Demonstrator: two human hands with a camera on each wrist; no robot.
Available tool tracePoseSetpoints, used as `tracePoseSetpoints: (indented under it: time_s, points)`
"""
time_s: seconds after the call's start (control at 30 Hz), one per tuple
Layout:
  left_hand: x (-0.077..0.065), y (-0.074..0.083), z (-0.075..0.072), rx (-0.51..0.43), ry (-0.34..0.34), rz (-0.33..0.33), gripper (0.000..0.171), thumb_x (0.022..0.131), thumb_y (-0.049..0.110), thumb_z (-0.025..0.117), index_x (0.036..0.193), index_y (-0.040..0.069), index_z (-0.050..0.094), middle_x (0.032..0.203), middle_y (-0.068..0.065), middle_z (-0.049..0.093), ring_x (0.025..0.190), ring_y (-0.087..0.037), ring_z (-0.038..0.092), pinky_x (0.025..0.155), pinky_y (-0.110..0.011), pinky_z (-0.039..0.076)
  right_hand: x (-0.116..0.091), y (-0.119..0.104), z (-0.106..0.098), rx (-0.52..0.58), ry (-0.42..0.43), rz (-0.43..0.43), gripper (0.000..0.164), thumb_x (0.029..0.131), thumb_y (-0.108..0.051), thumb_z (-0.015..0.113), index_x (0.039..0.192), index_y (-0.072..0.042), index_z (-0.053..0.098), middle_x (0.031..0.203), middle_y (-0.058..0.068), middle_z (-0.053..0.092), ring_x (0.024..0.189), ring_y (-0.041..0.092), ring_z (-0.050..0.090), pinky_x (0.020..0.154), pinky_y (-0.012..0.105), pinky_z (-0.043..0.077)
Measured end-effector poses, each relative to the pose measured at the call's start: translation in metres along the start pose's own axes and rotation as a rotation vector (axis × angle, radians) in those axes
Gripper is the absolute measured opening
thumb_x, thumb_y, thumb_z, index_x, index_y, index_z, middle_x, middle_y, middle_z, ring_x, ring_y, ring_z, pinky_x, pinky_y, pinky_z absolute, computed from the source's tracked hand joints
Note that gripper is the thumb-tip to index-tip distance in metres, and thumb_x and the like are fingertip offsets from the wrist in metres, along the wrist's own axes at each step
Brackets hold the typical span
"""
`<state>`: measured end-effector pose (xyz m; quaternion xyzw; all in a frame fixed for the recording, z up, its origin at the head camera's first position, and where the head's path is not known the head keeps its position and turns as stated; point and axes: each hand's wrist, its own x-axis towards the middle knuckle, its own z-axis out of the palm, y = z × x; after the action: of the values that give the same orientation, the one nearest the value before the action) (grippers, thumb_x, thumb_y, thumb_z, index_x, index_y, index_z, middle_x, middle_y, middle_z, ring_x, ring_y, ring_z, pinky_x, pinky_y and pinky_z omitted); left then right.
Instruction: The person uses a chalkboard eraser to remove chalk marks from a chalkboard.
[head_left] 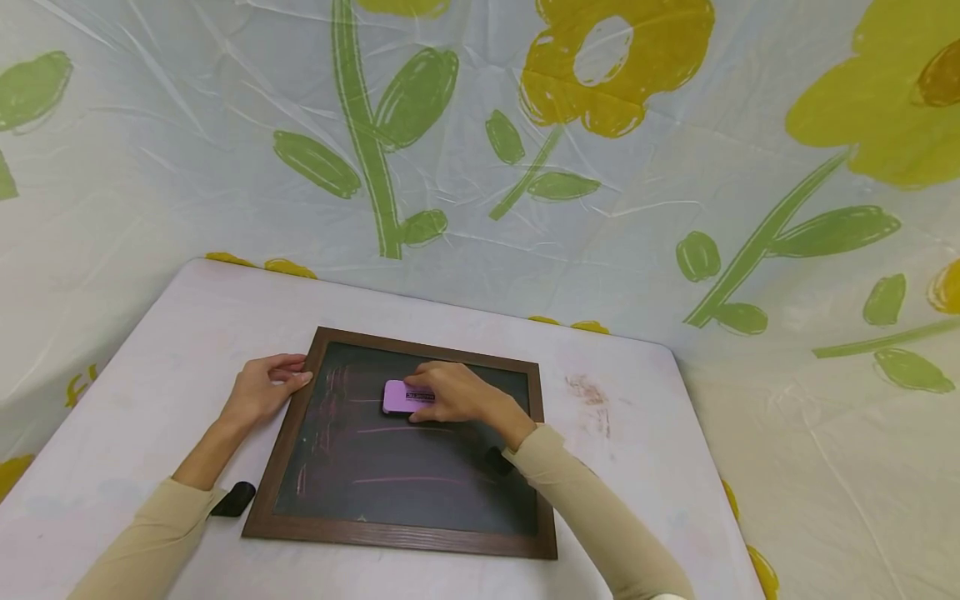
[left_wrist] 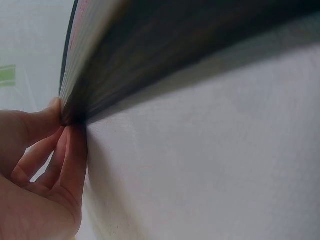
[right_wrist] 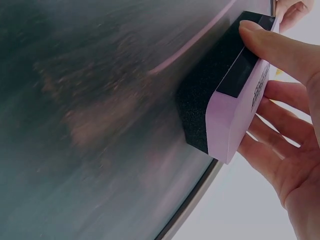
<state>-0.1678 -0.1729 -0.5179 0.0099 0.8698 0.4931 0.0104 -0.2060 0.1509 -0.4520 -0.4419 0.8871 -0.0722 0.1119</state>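
A chalkboard [head_left: 420, 508] in a brown wooden frame lies on the table, marked with several pink chalk lines and smudges. My right hand [head_left: 457, 392] grips a pink-backed board eraser [head_left: 395, 397] on the upper part of the board. In the right wrist view the eraser [right_wrist: 220, 120] shows a black felt side against the dark surface, thumb along one edge and fingers along the other. My left hand [head_left: 262, 389] pinches the frame's left edge near the upper corner. The left wrist view shows thumb and fingers [left_wrist: 75, 160] on either side of that edge.
The white-covered table [head_left: 630, 500] has a brownish smudge [head_left: 588, 396] right of the board. A flower-printed sheet [head_left: 480, 167] hangs behind and at both sides. Black wrist devices show by the left sleeve [head_left: 234, 498] and under the right forearm.
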Motion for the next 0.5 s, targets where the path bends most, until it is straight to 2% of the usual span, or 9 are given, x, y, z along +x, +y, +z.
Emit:
tracePoseSetpoints:
  time_s: [0.5]
  points:
    - [0.000, 0.002, -0.001, -0.011, -0.012, -0.016, 0.047, 0.100, 0.017, 0.070, 0.136, -0.011, 0.059, 0.124, -0.031, 0.067, 0.111, -0.045, 0.067, 0.099, -0.060, 0.045, 0.026, -0.020, -0.003, -0.018, -0.030, -0.018, 0.056, 0.091, -0.039, 0.079, 0.136, -0.007, 0.067, 0.124, 0.008, 0.070, 0.102, 0.015, 0.063, 0.088, 0.026, 0.051]
